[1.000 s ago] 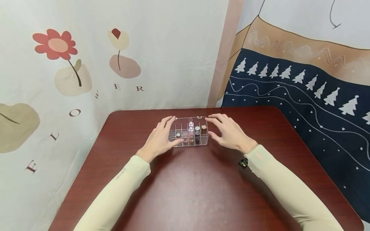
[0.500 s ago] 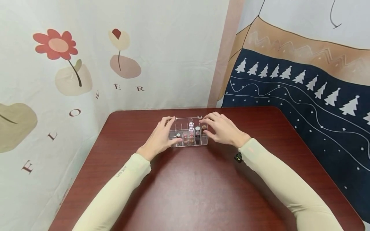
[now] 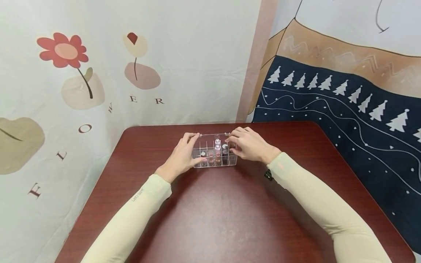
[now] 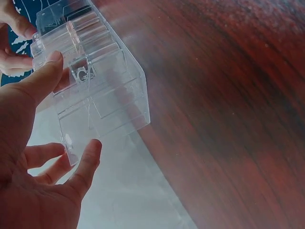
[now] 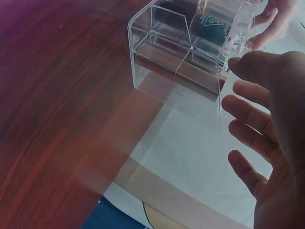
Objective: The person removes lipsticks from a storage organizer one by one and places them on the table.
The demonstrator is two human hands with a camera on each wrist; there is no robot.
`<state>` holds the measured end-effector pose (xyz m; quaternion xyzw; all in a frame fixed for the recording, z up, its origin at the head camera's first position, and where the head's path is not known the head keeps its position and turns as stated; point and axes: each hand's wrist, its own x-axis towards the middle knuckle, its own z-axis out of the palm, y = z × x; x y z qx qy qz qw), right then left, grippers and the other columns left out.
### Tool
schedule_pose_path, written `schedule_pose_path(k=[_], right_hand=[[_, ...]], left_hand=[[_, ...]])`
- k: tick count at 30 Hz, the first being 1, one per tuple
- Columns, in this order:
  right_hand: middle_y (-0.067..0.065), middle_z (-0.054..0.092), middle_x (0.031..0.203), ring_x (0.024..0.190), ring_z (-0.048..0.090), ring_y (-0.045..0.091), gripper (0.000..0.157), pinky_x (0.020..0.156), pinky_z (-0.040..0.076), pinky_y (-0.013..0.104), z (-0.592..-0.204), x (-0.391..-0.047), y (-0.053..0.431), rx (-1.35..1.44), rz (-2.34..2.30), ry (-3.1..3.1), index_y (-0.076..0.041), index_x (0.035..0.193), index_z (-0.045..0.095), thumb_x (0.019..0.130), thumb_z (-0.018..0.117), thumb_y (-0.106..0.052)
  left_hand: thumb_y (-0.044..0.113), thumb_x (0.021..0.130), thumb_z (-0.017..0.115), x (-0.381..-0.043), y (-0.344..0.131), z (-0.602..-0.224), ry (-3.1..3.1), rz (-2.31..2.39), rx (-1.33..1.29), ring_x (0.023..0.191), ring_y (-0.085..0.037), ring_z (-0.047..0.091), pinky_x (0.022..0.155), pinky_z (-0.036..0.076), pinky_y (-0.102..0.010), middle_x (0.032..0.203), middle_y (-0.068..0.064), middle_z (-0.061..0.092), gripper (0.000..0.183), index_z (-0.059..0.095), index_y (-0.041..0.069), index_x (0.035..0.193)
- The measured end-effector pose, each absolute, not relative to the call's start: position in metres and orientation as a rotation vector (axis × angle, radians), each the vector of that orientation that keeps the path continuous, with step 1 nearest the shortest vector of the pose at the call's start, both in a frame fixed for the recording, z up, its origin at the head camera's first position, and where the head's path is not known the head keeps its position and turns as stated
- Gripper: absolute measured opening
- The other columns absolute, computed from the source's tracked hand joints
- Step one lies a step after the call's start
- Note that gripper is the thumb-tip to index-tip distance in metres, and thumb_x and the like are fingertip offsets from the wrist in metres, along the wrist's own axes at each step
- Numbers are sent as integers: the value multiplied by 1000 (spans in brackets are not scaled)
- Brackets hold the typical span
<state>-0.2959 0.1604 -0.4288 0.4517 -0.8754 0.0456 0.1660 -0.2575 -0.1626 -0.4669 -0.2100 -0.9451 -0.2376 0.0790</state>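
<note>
A clear plastic compartment box (image 3: pixel 232 162) stands on the far part of the table, with several small cosmetic tubes upright inside. My left hand (image 3: pixel 179 156) grips the left end, thumb along the front and fingers reaching to the back edge. At the other end, my right hand (image 3: pixel 252 147) bends over the rightmost compartment. In the right wrist view, its thumb and fingers are spread right at the top end of a shiny brown tube (image 5: pixel 167 67). Beside that tube is a dark tube (image 5: pixel 213 28) with pale lettering. A tube with a clear pinkish cap (image 3: pixel 217 143) rises mid-box.
The reddish-brown wooden table (image 3: pixel 210 215) stretches in front of the box. Close behind its far edge hangs a pale flower-print cloth (image 3: pixel 197 73). A dark blue cloth with white trees (image 3: pixel 342 109) hangs along the right side.
My right hand has moved left from beside the box to over its right end, and now covers the brown tube in the head view. My left hand has stayed on the box.
</note>
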Motion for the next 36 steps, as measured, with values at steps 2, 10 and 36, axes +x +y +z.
schedule_pose_path(k=[2,10,36], right_hand=[[9,82,131,130,73,33,32,109,60,53,-428,-297,160,1289,121,-2495,-12,131,85,102,89,-23],[7,82,125,127,73,31,29,108,60,52,-427,-299,158,1290,87,-2506,-12,128,86,103,89,-26],[8,83,126,128,71,31,27,108,58,52,-434,-299,159,1242,47,-2531,-14,126,87,101,90,-25]], left_hand=[[38,94,101,-257,-163,-466,-2825,-712,-634,149,-48,58,126,53,-60,172,-24,46,111,40,1,179],[36,93,102,-256,-161,-461,-2843,-724,-620,151,-49,57,128,52,-61,171,-24,46,110,41,1,178],[34,91,103,-256,-159,-461,-2847,-728,-603,152,-48,59,127,54,-61,169,-23,47,108,44,4,176]])
